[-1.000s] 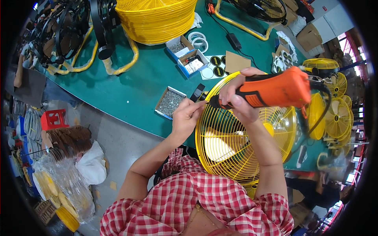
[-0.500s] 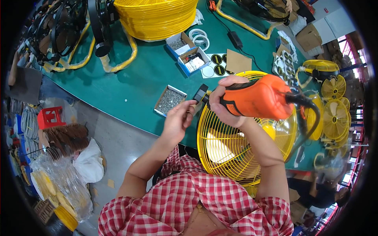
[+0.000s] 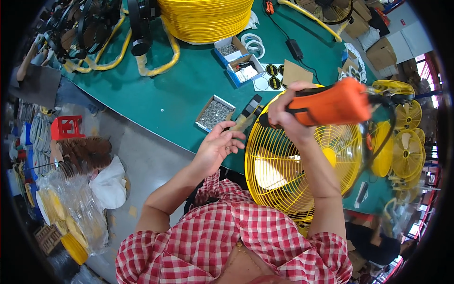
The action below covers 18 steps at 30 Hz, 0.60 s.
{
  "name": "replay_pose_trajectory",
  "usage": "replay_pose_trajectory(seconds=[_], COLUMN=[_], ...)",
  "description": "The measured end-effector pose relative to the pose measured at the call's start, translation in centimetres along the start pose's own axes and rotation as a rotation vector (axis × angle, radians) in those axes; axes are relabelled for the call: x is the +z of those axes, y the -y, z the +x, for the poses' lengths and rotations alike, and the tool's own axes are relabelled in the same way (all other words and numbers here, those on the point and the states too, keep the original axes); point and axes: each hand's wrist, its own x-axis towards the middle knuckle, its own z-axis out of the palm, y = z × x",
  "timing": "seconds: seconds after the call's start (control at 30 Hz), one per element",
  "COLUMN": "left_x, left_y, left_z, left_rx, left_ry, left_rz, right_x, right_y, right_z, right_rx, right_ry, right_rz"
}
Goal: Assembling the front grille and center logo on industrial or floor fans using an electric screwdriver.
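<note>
Left hand (image 3: 213,150) drawn back from orange driver (image 3: 328,105), fingers loosely parted; right hand (image 3: 294,124) grips driver, fingers wrapped round.

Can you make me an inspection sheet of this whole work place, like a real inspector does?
Surface: green table, with a tiny pale speck on it.
Job's things: orange power tool, over a fan with a yellow wire grille; the tool's tip is hard to see.
Clutter: open box of small metal parts, round stickers, brown cardboard piece.
Hands: right hand grips the tool; left hand is loosely open near the box.
Cables: dark cord from the tool's back; black cable with a black block on the table.
Surroundings: red stool, more yellow fans.
</note>
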Motion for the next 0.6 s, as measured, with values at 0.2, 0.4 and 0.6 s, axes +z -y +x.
replay_pose_trajectory(seconds=[0.2,0.4,0.6], left_x=[0.6,1.6,2.4], left_y=[0.1,0.6,2.8], left_z=[-0.9,-2.1,-3.7], left_rx=[-0.066,-0.036,0.083], left_ry=[0.068,0.023,0.015], left_rz=[-0.014,0.021,0.035], right_x=[1.4,2.2,2.3], right_y=[4.7,6.6,7.5], right_z=[0.5,-0.9,-2.4], right_rx=[-0.061,-0.047,-0.078], right_ry=[-0.129,-0.057,0.029], right_rz=[0.499,0.441,0.537])
